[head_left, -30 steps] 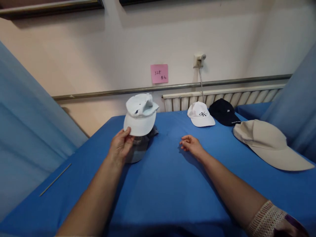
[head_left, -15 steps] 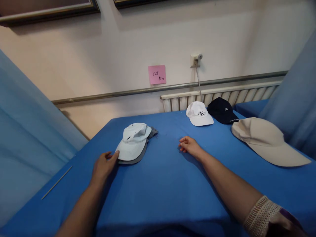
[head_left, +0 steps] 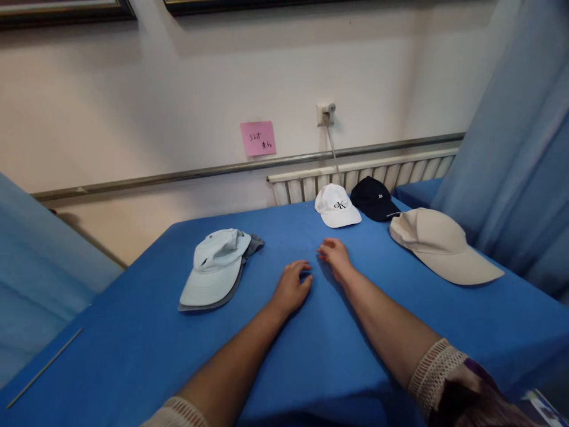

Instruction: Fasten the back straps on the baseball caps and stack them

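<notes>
A pale blue-white cap (head_left: 213, 268) lies stacked on a grey cap (head_left: 254, 243) on the blue tablecloth (head_left: 146, 332), left of centre. My left hand (head_left: 291, 287) rests on the cloth to the right of that stack, fingers loosely curled, holding nothing. My right hand (head_left: 334, 256) lies just beside it, fingers relaxed and empty. Beyond my right hand sit a white cap with a black logo (head_left: 336, 206), a black cap (head_left: 374, 198) and a large beige cap (head_left: 438, 244).
A thin rod (head_left: 44, 367) lies near the table's left edge. Blue curtains hang at the left (head_left: 48, 255) and right (head_left: 520, 166). A radiator (head_left: 360, 175), a wall socket with a cable (head_left: 326, 112) and a pink note (head_left: 258, 138) are on the back wall.
My left hand set the pale cap down on the grey cap, let go, and moved right to rest beside my right hand. The view shifted right.
</notes>
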The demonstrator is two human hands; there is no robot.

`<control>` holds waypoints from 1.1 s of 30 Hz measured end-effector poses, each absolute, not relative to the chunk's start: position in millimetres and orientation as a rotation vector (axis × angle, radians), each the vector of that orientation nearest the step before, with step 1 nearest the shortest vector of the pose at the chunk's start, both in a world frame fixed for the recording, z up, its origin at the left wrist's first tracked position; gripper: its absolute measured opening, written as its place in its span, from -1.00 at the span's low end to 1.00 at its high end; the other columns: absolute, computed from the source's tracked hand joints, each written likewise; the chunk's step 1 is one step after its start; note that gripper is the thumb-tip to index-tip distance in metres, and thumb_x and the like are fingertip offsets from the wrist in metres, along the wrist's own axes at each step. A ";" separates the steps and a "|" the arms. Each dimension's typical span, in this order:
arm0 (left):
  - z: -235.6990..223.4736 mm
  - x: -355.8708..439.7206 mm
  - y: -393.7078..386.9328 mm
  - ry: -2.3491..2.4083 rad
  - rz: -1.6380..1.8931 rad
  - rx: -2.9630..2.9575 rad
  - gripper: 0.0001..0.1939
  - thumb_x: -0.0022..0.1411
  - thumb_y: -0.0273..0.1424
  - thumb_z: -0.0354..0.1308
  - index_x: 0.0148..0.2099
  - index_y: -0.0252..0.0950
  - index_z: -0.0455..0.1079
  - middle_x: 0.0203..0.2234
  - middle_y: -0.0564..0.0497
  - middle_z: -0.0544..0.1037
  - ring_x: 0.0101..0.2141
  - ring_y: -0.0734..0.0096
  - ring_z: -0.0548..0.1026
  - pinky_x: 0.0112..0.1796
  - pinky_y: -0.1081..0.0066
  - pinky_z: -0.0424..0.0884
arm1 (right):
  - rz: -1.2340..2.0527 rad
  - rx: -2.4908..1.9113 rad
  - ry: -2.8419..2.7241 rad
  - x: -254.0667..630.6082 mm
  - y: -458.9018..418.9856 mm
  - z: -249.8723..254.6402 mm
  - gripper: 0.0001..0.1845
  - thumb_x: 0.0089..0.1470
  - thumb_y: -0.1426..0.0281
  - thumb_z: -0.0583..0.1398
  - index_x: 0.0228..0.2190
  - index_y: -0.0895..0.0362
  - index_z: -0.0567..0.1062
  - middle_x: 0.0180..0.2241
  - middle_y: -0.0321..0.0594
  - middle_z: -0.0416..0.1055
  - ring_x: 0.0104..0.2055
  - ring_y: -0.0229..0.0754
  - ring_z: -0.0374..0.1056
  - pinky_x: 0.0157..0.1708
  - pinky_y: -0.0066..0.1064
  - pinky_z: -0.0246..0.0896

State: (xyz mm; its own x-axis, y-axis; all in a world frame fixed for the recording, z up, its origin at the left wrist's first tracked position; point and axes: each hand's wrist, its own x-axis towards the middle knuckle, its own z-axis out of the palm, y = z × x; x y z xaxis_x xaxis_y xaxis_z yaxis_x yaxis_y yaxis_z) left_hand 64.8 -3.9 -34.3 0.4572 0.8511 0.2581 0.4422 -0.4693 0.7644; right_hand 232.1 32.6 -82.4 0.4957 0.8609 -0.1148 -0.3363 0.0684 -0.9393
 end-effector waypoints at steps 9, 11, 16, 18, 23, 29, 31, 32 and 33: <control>-53.6 64.2 13.3 0.877 0.755 2.097 -0.83 0.13 -0.47 0.16 -0.25 -0.17 0.53 -0.23 -0.04 0.57 -0.13 0.18 0.44 0.12 0.16 0.17 | 0.906 -1.015 -0.367 299.9 89.1 -85.6 -0.48 -0.22 0.37 0.27 -0.12 -0.03 0.35 -0.27 -0.35 0.40 -0.32 -0.28 0.45 -0.40 -0.44 0.39; -52.2 61.8 15.7 0.876 0.742 2.061 -0.84 0.13 -0.46 0.16 -0.26 -0.17 0.54 -0.24 -0.03 0.58 -0.14 0.20 0.45 0.10 0.18 0.20 | 0.921 -0.977 -0.353 309.7 95.5 -85.3 -0.57 -0.20 0.34 0.29 -0.21 -0.02 0.35 -0.31 -0.35 0.41 -0.32 -0.26 0.46 -0.41 -0.43 0.38; -55.9 58.2 21.6 0.911 0.774 1.845 -0.87 0.08 -0.45 0.23 -0.27 -0.19 0.55 -0.24 -0.03 0.59 -0.13 0.22 0.46 0.10 0.20 0.23 | 0.850 -0.983 -0.251 320.4 97.2 -88.7 -0.68 -0.22 0.39 0.30 -0.35 0.05 0.35 -0.52 -0.44 0.34 -0.54 -0.35 0.34 -0.61 -0.57 0.20; -57.0 56.3 25.2 0.944 0.827 1.663 -0.82 0.05 -0.44 0.28 -0.22 -0.23 0.54 -0.22 -0.06 0.58 -0.14 0.24 0.48 0.06 0.24 0.29 | 0.844 -1.004 -0.241 320.8 92.7 -88.8 -0.72 -0.25 0.44 0.28 -0.39 0.08 0.37 -0.62 -0.48 0.28 -0.64 -0.39 0.22 -0.68 -0.59 0.10; -50.6 46.6 39.2 0.898 1.031 0.955 -0.70 0.11 -0.35 0.30 -0.09 -0.28 0.41 -0.12 -0.12 0.54 -0.21 0.35 0.54 -0.10 0.32 0.43 | 0.882 -1.048 -0.314 321.4 71.3 -84.3 -0.87 -0.27 0.46 0.18 -0.51 0.13 0.43 -0.69 -0.42 0.26 -0.72 -0.38 0.10 -0.74 -0.54 0.05; -42.7 33.1 46.4 0.766 1.045 0.668 -0.83 0.15 -0.45 0.22 -0.17 -0.31 0.40 -0.40 -0.02 0.57 -0.41 0.45 0.54 -0.34 0.46 0.51 | 0.785 -1.211 -0.418 330.7 41.7 -84.4 -0.84 -0.32 0.47 0.19 -0.51 0.15 0.48 -0.56 -0.22 0.44 -0.52 -0.15 0.37 -0.58 -0.36 0.29; -41.1 31.5 43.2 0.763 1.009 0.683 -0.75 0.10 -0.55 0.23 -0.13 -0.32 0.38 -0.40 -0.02 0.57 -0.43 0.47 0.56 -0.42 0.53 0.48 | 0.686 -1.299 -0.435 332.0 34.1 -82.0 -0.81 -0.31 0.46 0.19 -0.48 0.14 0.48 -0.50 -0.18 0.46 -0.43 -0.09 0.40 -0.48 -0.30 0.33; -40.2 31.4 41.1 0.761 0.991 0.686 -0.69 0.10 -0.58 0.22 -0.08 -0.33 0.35 -0.39 -0.02 0.57 -0.42 0.46 0.57 -0.44 0.55 0.47 | 0.622 -1.341 -0.437 330.3 30.5 -78.9 -0.78 -0.31 0.47 0.19 -0.45 0.14 0.47 -0.43 -0.14 0.47 -0.34 -0.04 0.41 -0.39 -0.26 0.36; -39.1 31.6 39.1 0.759 0.977 0.686 -0.63 0.09 -0.59 0.22 -0.03 -0.32 0.33 -0.37 -0.03 0.57 -0.40 0.45 0.58 -0.44 0.55 0.47 | 0.556 -1.371 -0.430 326.2 26.7 -74.3 -0.74 -0.30 0.47 0.18 -0.41 0.13 0.47 -0.33 -0.09 0.48 -0.22 0.01 0.41 -0.26 -0.22 0.36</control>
State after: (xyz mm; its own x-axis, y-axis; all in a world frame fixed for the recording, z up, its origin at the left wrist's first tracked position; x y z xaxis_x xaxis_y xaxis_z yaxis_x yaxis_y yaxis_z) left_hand 31.6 39.1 -39.1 0.3544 0.9018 -0.2471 -0.4621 0.3987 0.7922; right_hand 326.2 26.7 -74.3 0.7980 0.6017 -0.0324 -0.1197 0.1056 -0.9872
